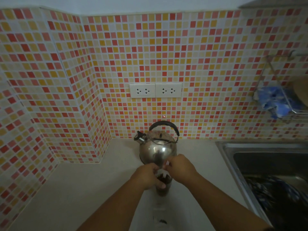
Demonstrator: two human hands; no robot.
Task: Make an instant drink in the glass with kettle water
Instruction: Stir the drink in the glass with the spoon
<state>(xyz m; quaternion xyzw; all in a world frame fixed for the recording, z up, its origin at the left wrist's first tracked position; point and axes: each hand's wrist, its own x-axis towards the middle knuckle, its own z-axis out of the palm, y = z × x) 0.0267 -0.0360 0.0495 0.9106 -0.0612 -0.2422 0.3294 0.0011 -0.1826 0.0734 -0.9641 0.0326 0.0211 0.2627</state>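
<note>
A wall of small red, orange and cream mosaic tiles [166, 55] fills most of the scene and wraps round a corner at far left. Below it runs a pale tabletop [75, 189], dim in the low light. At near right a steel sink [236, 157] is set into it, with something dark and patterned lying in the basin, too blurred to name. High on the right wall a wire rack [273, 84] holds a crumpled blue cloth [275, 100]. Two white double sockets [155, 90] sit side by side in the middle of the tiles.

Directly beneath them, against the far wall, a stainless steel kettle [157, 149] stands upright on the tabletop, its black handle [164, 125] arched over the lid and its spout [140, 136] pointing left.

Just on the near side of the kettle stands the glass [163, 184], upright on the tabletop, with dark contents showing inside. A person's bare forearms reach in from the near edge and meet over it. The left hand [150, 175] is wrapped round the glass, thumb across its near side. The right hand [180, 167] is closed in a pinch above the rim, gripping a small pale sachet [164, 173] whose torn edge hangs over the mouth of the glass; the left fingertips appear to touch it too. On the tabletop nearer the viewer lies a small pale scrap [160, 217] with a dark smudge.
</note>
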